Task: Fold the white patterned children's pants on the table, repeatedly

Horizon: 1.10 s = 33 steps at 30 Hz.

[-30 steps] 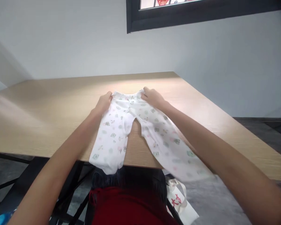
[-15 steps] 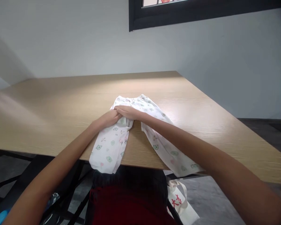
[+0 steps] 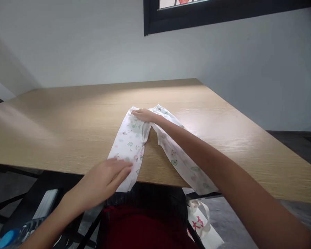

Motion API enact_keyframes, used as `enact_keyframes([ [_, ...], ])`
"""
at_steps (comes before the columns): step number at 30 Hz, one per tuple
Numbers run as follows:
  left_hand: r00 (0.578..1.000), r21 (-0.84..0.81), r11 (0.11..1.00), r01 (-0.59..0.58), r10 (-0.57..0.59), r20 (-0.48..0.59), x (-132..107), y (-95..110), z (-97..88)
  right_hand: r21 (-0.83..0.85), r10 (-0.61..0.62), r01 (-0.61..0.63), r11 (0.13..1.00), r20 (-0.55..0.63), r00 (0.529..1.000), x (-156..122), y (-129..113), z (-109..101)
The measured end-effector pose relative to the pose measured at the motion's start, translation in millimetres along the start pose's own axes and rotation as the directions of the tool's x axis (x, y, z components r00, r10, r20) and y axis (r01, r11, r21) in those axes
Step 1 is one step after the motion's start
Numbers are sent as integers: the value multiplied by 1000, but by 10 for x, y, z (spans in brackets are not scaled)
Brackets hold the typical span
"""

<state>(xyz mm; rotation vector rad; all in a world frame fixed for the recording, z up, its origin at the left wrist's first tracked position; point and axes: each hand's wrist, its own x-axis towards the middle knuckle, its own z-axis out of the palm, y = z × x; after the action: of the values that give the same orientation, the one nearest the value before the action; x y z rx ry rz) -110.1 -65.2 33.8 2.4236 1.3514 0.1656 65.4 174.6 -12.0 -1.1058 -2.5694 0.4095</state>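
Observation:
A small pair of white pants [image 3: 129,138], printed with green and pink animal faces, lies spread on the table with the waistband away from me. Both leg ends reach the near edge and hang slightly over it. My right hand [image 3: 144,115] lies flat on the cloth just below the waistband, fingers pointing left. Over the lower part of the left pant leg is my left hand [image 3: 103,181], fingers stretched out and a little blurred; whether it presses the cloth I cannot tell. My right forearm covers part of the right pant leg.
The wooden table [image 3: 67,131] runs back to a grey wall with a dark-framed window [image 3: 155,20]. Below its near edge are a black chair [image 3: 41,183], a water bottle with a blue cap [image 3: 9,238] and a white bag with red characters [image 3: 203,224].
My left hand has come away from beside the right one and down along the left pant leg toward me. My right hand has shifted slightly up toward the waistband. The left leg lies flatter.

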Motion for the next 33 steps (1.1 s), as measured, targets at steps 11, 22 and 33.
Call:
enact_keyframes([
  [11,972,121,966,-230,233,-16,2180,336,231,178,253,-239,955,-59,966,-1021,730,-343],
  [22,799,93,796,-599,601,3,729,993,860,-198,336,-350,915,-101,936,-812,884,-223],
  [33,882,151,908,-390,415,-221,1019,1352,1031,422,617,-566,708,19,787,-967,739,-583],
])
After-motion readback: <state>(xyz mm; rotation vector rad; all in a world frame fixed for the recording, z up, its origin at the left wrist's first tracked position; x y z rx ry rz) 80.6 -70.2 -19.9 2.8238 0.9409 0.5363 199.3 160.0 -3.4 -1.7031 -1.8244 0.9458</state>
